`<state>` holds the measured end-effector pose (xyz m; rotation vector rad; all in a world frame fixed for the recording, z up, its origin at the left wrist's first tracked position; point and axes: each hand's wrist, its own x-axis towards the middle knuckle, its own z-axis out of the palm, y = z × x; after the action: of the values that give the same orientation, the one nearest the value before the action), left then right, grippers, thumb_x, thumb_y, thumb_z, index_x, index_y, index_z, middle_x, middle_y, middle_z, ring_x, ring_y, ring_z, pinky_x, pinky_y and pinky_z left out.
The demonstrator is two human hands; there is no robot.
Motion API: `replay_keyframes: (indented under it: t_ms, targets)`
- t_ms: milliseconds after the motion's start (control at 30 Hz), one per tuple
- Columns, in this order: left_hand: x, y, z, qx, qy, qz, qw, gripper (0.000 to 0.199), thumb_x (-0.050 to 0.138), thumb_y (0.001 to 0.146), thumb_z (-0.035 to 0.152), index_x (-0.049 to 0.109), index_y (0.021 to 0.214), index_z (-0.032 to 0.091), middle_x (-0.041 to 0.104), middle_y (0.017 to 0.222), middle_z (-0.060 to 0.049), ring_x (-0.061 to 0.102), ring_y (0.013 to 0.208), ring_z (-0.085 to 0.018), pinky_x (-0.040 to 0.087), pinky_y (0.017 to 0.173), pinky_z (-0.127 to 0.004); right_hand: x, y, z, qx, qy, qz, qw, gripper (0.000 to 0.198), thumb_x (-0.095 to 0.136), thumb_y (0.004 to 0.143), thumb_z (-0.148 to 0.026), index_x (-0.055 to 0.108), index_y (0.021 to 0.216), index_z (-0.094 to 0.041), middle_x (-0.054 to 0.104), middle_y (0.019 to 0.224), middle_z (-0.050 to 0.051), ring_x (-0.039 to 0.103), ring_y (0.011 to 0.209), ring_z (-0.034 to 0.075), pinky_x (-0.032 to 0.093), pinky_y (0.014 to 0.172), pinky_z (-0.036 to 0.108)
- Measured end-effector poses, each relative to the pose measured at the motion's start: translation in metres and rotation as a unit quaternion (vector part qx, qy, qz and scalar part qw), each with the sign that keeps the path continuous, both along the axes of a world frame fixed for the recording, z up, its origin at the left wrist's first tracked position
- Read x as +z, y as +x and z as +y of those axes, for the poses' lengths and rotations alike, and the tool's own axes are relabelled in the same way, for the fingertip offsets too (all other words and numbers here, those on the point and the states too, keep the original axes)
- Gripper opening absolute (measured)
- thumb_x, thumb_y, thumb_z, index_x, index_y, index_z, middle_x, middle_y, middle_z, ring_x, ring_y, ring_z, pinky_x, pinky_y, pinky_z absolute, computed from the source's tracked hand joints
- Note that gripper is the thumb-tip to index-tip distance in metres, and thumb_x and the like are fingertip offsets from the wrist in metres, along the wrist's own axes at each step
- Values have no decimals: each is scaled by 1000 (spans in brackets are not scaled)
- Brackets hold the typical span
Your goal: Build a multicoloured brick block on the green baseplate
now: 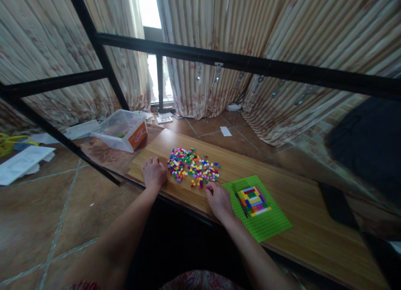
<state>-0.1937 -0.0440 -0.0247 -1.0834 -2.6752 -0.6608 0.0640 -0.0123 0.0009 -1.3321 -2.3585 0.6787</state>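
Note:
Small loose building bricks (180, 161) in many colours lie in a spread pile on the wooden board (300, 198). Left of the pile, my left hand (154, 173) rests on the board with its fingers curled in, and no brick shows in it. At the near right edge of the pile is my right hand (219, 201), thumb and fingers pinched together. Whatever its fingertips hold is too small to make out. Just right of that hand lies a green baseplate (272, 227), bearing a low multicoloured block of joined bricks (252, 201).
A clear plastic box (125, 133) with an orange label and a few green pieces stands beyond the board's left end. A black metal frame (188, 52) crosses in front of the curtains. White trays (21, 164) lie at far left, and paper (225, 131) on the floor.

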Motion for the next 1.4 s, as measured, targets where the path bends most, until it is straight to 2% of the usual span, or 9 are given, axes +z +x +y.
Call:
replay_keyframes:
  t_ms: [167, 333, 533, 633, 1000, 1233, 1400]
  targets:
    - [3, 0, 0, -3, -4, 3, 1000, 36, 42, 86, 22, 64, 112, 10, 63, 117, -17, 53, 110, -32, 40, 95, -44, 13, 28, -17, -52, -55, 121, 990, 16, 49, 82, -22, 64, 84, -21, 69, 82, 3, 63, 75, 19, 44, 71, 29]
    - [3, -1, 0, -8, 1, 5, 1000, 38, 41, 86, 23, 64, 113, 9, 62, 119, -18, 53, 111, -32, 40, 96, -44, 23, 79, -26, -122, -86, 192, 970, 16, 54, 81, -33, 64, 83, -22, 71, 83, 4, 65, 78, 20, 49, 73, 31]
    - [4, -2, 1, -9, 9, -6, 1000, 38, 41, 85, 24, 65, 111, 10, 61, 118, -19, 52, 113, -33, 40, 96, -45, 24, 157, -4, -264, -53, 224, 937, 27, 63, 75, -43, 67, 85, -18, 74, 87, 10, 68, 83, 25, 52, 75, 35]
    - [5, -2, 1, -11, 3, -3, 1000, 39, 40, 85, 25, 65, 110, 9, 62, 118, -19, 53, 113, -33, 40, 98, -45, 20, 180, 11, -313, -25, 222, 923, 36, 64, 72, -43, 69, 94, -16, 74, 88, 12, 69, 81, 25, 52, 75, 38]
    - [9, -1, 2, -14, -12, -6, 1000, 40, 40, 85, 25, 65, 111, 7, 61, 119, -22, 53, 113, -35, 41, 98, -48, -3, 177, 28, -265, -58, 196, 942, 29, 62, 76, -39, 74, 92, -17, 76, 94, 10, 69, 87, 26, 52, 83, 40]
    - [5, -3, 3, -19, -6, -1, 1000, 40, 39, 86, 25, 65, 109, 6, 62, 116, -22, 53, 112, -35, 40, 99, -48, 9, 177, 26, -246, -3, 77, 966, 27, 54, 81, -36, 75, 91, -21, 76, 91, 8, 69, 84, 25, 50, 78, 37]
    - [4, -4, 3, -15, 4, -4, 1000, 40, 39, 86, 25, 65, 111, 7, 62, 117, -21, 53, 113, -35, 40, 99, -48, 19, 172, 22, -233, 23, -6, 972, 30, 49, 85, -32, 75, 93, -21, 75, 91, 8, 69, 83, 27, 49, 76, 38]
